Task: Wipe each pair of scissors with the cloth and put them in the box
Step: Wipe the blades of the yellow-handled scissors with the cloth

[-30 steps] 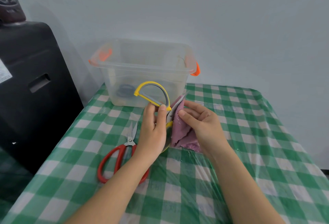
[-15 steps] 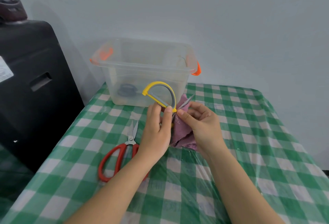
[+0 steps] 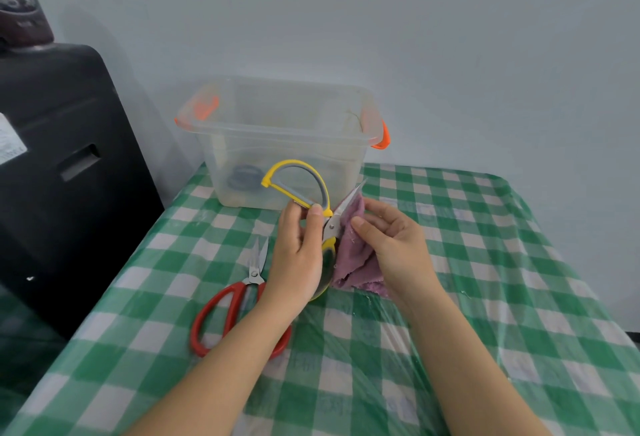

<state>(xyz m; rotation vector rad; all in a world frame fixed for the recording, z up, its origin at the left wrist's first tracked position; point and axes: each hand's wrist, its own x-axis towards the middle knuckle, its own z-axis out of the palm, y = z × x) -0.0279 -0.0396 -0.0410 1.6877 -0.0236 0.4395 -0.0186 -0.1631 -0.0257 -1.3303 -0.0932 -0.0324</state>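
My left hand (image 3: 298, 255) grips yellow-and-grey-handled scissors (image 3: 298, 182) near their pivot, one handle loop raised toward the box, the blade pointing up and right. My right hand (image 3: 394, 247) holds a purple cloth (image 3: 353, 255) pinched against that blade. Red-handled scissors (image 3: 235, 300) lie flat on the table to the left, partly under my left forearm. The clear plastic box (image 3: 277, 131) with orange latches stands behind, and a dark scissor handle (image 3: 244, 176) shows through its wall at the bottom.
The table wears a green-and-white checked cloth (image 3: 485, 297) under clear film. A black cabinet (image 3: 62, 165) stands to the left of the table, with a dark jar (image 3: 20, 10) on top. A pale wall runs behind.
The yellow scissors tilted and shifted a little as my right hand slid the cloth along the blade; more of the blade now shows above the cloth.
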